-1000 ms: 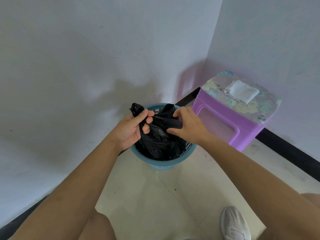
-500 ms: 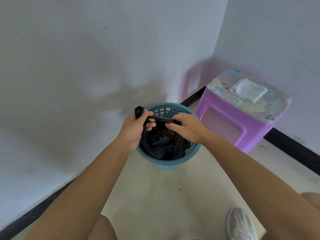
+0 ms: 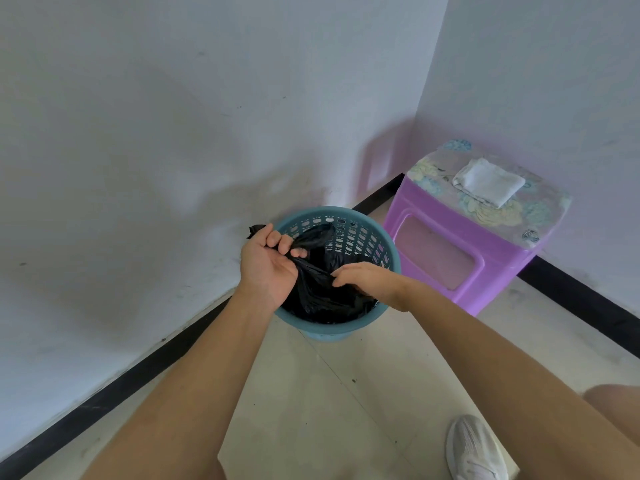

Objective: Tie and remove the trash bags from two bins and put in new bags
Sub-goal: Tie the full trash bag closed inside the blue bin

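Gripping a gathered strip of the black trash bag (image 3: pixel 318 289), your left hand (image 3: pixel 268 261) is closed over the blue perforated bin (image 3: pixel 353 233). Your right hand (image 3: pixel 369 280) pinches the bag's twisted plastic just beside it. The bag sits inside the bin, near a purple stool (image 3: pixel 460 251).

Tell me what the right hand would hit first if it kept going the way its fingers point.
The right hand points left across the bin, fingertips already on the black bag. Past that, probably the left hand; depth is unclear.
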`<action>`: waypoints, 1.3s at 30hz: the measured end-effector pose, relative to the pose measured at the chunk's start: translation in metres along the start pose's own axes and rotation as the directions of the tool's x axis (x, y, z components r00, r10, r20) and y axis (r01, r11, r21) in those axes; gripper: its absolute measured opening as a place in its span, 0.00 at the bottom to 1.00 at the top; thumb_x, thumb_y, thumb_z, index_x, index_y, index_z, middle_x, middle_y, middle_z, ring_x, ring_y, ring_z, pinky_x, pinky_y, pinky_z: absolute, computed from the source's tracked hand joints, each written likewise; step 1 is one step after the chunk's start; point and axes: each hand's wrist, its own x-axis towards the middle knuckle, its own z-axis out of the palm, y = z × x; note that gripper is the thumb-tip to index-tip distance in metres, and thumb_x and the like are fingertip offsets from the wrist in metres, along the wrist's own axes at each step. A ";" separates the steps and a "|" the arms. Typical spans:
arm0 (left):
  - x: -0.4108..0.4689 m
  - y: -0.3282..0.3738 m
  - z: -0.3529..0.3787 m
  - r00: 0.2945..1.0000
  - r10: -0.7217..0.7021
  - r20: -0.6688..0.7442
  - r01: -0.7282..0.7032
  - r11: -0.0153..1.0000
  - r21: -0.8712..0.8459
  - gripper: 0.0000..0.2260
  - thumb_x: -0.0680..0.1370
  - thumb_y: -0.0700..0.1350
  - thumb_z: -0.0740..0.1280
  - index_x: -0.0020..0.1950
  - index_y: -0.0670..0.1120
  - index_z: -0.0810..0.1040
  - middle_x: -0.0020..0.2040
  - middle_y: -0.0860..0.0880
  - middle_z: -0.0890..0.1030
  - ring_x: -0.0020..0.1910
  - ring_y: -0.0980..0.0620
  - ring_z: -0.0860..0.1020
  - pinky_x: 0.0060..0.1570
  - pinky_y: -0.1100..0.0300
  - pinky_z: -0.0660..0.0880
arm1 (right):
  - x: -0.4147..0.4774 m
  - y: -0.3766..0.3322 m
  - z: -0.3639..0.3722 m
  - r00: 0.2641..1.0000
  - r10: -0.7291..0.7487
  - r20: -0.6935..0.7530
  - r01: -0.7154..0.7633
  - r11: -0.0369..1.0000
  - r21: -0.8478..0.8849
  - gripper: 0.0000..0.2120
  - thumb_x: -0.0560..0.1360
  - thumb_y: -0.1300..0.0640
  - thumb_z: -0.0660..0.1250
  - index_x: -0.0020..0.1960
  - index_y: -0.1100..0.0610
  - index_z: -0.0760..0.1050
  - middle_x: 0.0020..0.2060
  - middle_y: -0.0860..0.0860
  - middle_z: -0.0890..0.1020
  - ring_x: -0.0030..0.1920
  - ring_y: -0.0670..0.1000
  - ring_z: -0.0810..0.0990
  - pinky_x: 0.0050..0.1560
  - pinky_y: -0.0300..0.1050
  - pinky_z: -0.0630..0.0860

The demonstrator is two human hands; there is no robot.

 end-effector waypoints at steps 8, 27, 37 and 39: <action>0.002 0.004 -0.003 0.999 0.025 0.036 -0.027 0.997 0.073 0.19 0.80 0.43 0.59 0.29 0.48 0.62 0.29 0.50 0.59 0.30 0.51 0.58 0.36 0.56 0.62 | 0.003 -0.009 -0.004 0.962 0.015 -0.271 0.057 0.966 0.253 0.11 0.81 0.52 0.59 0.59 0.42 0.76 0.55 0.47 0.82 0.56 0.49 0.83 0.66 0.56 0.74; 0.005 -0.017 -0.022 0.967 -0.012 -0.255 -0.035 0.983 -0.178 0.21 0.85 0.48 0.53 0.32 0.48 0.60 0.24 0.51 0.59 0.22 0.51 0.60 0.34 0.56 0.73 | 0.003 -0.018 -0.017 0.804 0.304 -0.511 0.479 0.178 0.860 0.11 0.80 0.62 0.52 0.39 0.55 0.62 0.22 0.46 0.58 0.21 0.46 0.59 0.28 0.41 0.72; 0.017 0.007 -0.071 0.883 0.227 -0.411 -0.094 0.943 0.320 0.17 0.81 0.42 0.55 0.32 0.49 0.59 0.24 0.52 0.57 0.23 0.53 0.54 0.25 0.59 0.59 | -0.013 0.047 -0.075 0.618 0.447 -0.646 0.364 0.566 0.740 0.11 0.78 0.62 0.52 0.38 0.54 0.61 0.23 0.47 0.61 0.23 0.48 0.58 0.24 0.41 0.62; 0.015 0.014 -0.069 0.900 0.231 -0.369 -0.100 0.935 0.340 0.17 0.83 0.46 0.55 0.33 0.47 0.61 0.25 0.51 0.59 0.23 0.52 0.58 0.29 0.57 0.66 | -0.016 0.036 -0.077 0.676 0.379 -0.631 0.370 0.567 0.736 0.10 0.80 0.62 0.53 0.40 0.56 0.64 0.24 0.49 0.65 0.25 0.49 0.64 0.29 0.45 0.72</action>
